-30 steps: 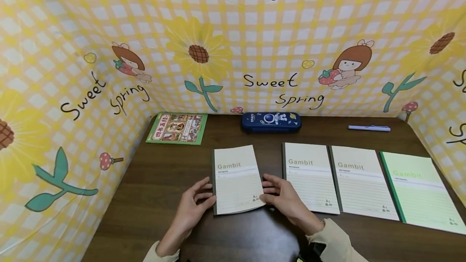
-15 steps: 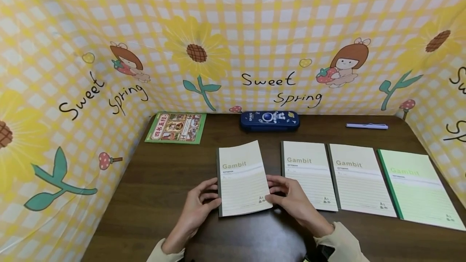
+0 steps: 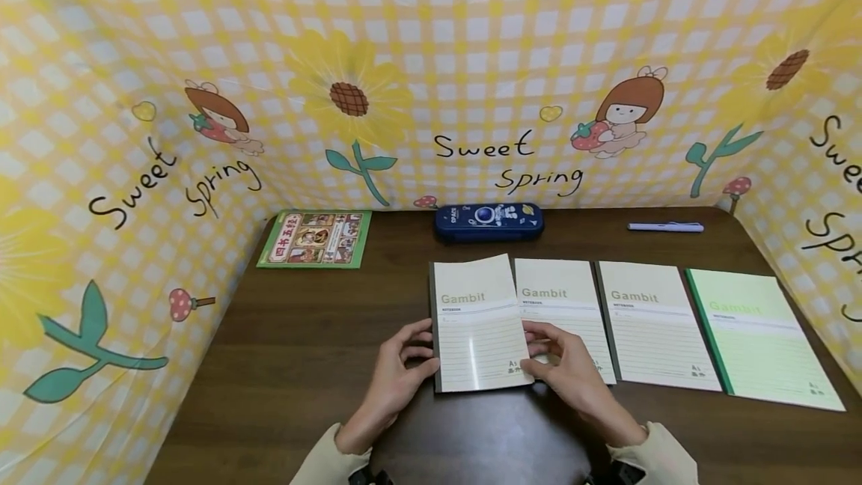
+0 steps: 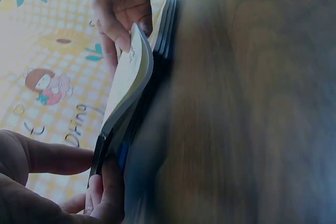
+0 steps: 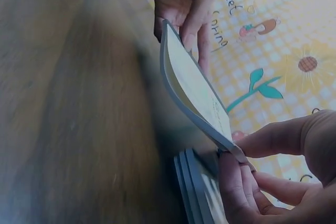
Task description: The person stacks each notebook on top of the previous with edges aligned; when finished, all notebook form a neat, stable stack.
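Notebook (image 3: 478, 331) held, neighbouring notebook (image 3: 562, 305) partly hidden

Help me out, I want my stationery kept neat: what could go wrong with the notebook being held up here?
The held notebook partly overlaps the nearest flat notebook in the head view, so lowering it there might catch or shift that one. It also bows between the left fingers and right fingers; squeezing harder could crease it. The right fingers pinch only its edge, so it might slip.

bent notebook (image 4: 125, 77) in left hand (image 4: 44, 158)
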Action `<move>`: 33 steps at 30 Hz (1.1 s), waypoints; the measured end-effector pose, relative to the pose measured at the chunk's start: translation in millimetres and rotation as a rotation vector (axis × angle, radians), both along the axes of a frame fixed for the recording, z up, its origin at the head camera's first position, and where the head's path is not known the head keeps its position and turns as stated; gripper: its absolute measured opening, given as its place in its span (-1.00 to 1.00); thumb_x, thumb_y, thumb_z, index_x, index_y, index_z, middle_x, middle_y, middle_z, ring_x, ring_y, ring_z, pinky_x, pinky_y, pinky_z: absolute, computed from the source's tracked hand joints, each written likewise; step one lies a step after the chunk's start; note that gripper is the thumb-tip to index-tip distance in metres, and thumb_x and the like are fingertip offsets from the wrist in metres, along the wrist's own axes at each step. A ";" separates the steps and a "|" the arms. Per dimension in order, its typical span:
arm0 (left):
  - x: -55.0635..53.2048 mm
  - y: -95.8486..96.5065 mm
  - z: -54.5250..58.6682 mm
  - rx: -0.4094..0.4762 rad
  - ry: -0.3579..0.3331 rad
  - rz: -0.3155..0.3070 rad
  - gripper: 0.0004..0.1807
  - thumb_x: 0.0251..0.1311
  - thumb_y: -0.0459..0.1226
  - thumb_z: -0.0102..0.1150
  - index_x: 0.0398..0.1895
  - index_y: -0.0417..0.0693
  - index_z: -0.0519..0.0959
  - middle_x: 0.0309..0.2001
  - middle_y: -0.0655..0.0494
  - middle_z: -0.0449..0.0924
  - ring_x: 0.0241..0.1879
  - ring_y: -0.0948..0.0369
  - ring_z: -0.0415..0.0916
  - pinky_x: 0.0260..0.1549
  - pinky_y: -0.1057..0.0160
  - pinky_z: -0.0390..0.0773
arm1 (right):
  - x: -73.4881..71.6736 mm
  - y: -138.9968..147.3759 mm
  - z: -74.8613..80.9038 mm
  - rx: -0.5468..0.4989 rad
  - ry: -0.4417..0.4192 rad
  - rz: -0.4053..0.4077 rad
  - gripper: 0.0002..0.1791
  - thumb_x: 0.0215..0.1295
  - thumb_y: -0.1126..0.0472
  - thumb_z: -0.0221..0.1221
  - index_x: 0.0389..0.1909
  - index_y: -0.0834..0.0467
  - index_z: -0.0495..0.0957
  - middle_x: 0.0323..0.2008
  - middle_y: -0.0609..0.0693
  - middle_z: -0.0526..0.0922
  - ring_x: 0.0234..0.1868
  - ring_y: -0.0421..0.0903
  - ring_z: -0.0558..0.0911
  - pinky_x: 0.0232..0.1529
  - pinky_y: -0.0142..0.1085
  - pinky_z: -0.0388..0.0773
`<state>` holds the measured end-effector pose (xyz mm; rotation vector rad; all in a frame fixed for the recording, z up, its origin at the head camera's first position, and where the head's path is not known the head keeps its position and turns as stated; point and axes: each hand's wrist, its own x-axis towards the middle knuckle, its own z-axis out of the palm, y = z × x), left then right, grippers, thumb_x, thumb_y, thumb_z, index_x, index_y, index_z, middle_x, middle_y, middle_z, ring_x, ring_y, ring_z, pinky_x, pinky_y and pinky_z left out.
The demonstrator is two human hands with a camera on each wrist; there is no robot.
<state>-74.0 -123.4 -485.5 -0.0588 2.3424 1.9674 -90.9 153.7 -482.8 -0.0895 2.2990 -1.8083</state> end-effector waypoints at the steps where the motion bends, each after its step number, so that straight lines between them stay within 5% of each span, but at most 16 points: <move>1: -1.1 3.2 -0.7 -0.003 0.006 -0.008 -0.34 0.14 -0.60 0.33 0.38 -0.27 0.50 0.12 -0.31 0.56 -0.04 -0.03 0.67 -0.15 0.37 0.64 | 0.4 2.4 -0.2 0.002 0.004 -0.010 -0.35 0.11 0.53 0.37 0.30 0.34 0.54 0.04 0.27 0.69 -0.12 -0.09 0.70 -0.11 -0.43 0.61; 21: -26.6 63.9 -5.1 -0.044 0.041 -0.175 -0.34 0.16 -0.51 0.36 0.39 -0.34 0.47 0.09 -0.32 0.55 -0.02 -0.12 0.69 -0.16 0.38 0.66 | 3.5 59.1 -3.4 0.236 0.011 -0.171 -0.40 0.20 0.33 0.46 0.27 0.34 0.56 0.05 0.27 0.68 -0.29 -0.39 0.58 -0.34 -0.47 0.51; 33: -33.6 90.3 -7.1 -0.134 0.081 -0.257 -0.33 0.12 -0.42 0.43 0.35 -0.42 0.50 0.03 -0.29 0.61 -0.12 -0.09 0.69 -0.11 0.26 0.69 | 7.2 85.3 -2.3 0.500 0.091 -0.186 -0.40 0.22 0.15 0.49 0.22 0.33 0.60 -0.05 0.20 0.71 -0.36 -0.42 0.58 -0.31 -0.47 0.50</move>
